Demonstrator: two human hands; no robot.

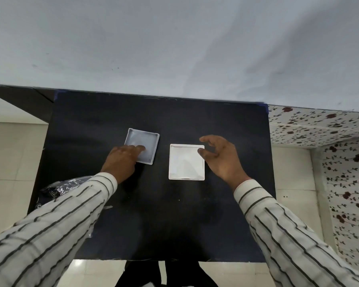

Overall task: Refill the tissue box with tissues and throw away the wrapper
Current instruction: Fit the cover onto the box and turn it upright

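Note:
Two white square parts of the tissue box lie on the black table (158, 214). The left part (145, 141) is a shallow tray lying open side up, slightly turned. My left hand (122, 160) rests on its near left corner, fingers lying over its rim and inside. The right part (186, 164) is white and square, and shows a pale surface inside its rim. My right hand (220, 158) hovers over its right edge with fingers spread and curled, thumb above the top right corner. A crumpled clear plastic wrapper (60, 189) lies at the table's left edge, partly hidden by my left sleeve.
The table stands against a pale wall (174, 48). Light floor tiles (10, 154) lie to the left. A surface covered in floral pattern (340, 154) stands to the right. Dark legs (164, 274) show below the table's near edge.

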